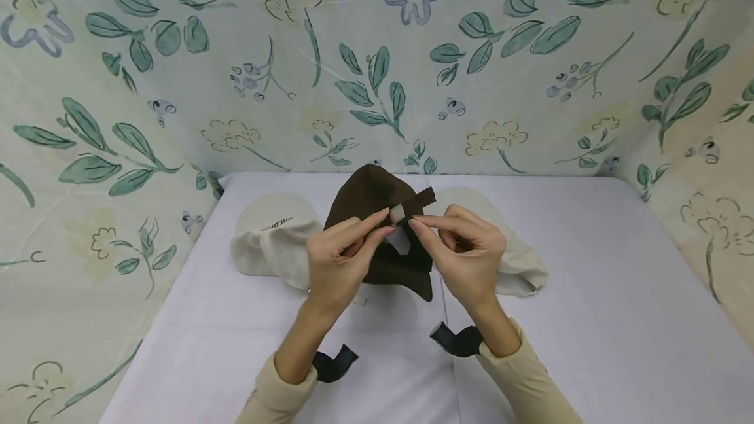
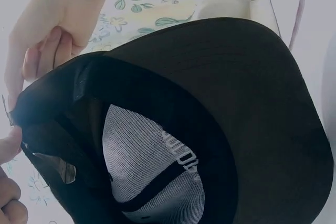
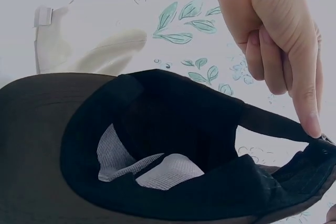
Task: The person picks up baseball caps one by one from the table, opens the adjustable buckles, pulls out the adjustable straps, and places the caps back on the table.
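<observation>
A dark brown cap [image 1: 371, 195] hangs between both hands over the table, its back strap and opening turned toward me in the head view. My left hand [image 1: 338, 260] pinches the strap beside a small metal buckle [image 1: 398, 214], thumb and index finger at its left edge. On the buckle's other side my right hand [image 1: 468, 250] pinches the strap between thumb and index finger. The loose strap end [image 1: 421, 200] sticks up past the buckle to the right. White mesh lining [image 2: 139, 153] shows inside the cap in the left wrist view, next to its wide dark brim [image 2: 262, 103].
A beige cap [image 1: 273, 234] with dark lettering lies on the table at left, partly behind my left hand. Another beige cap [image 1: 521, 267] lies at right behind my right hand. White cloth covers the table [image 1: 607, 293]; a flowered curtain [image 1: 377, 31] hangs behind.
</observation>
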